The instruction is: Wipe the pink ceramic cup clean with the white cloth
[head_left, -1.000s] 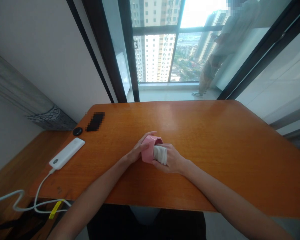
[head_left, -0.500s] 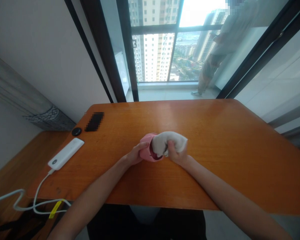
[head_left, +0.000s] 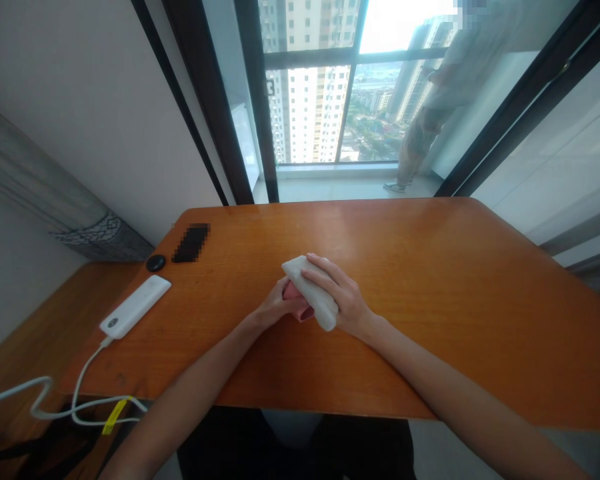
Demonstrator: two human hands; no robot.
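Observation:
A pink cup (head_left: 306, 316) is tilted over the middle of the wooden table, its opening turned toward my right and partly covered. My left hand (head_left: 276, 305) grips it from the left, fingers round its side. Lying over the cup's outside and part of its rim is a folded white cloth (head_left: 313, 293). My right hand (head_left: 347, 300) holds this cloth from the right, fingers stretched over its upper side and pressing it to the cup. Most of the cup is hidden behind the cloth and fingers.
On the table's (head_left: 430, 320) left side lie a white power bank (head_left: 139, 305) with a white cable (head_left: 80, 383), a black round object (head_left: 155, 263) and a blurred dark rectangular object (head_left: 191, 243). Beyond a glass door, a person (head_left: 430, 113) appears faintly, perhaps as a reflection.
My right hand has drawn the cloth from the cup's opening and laid it over the cup's outside, moving a little left. My left hand still holds the cup.

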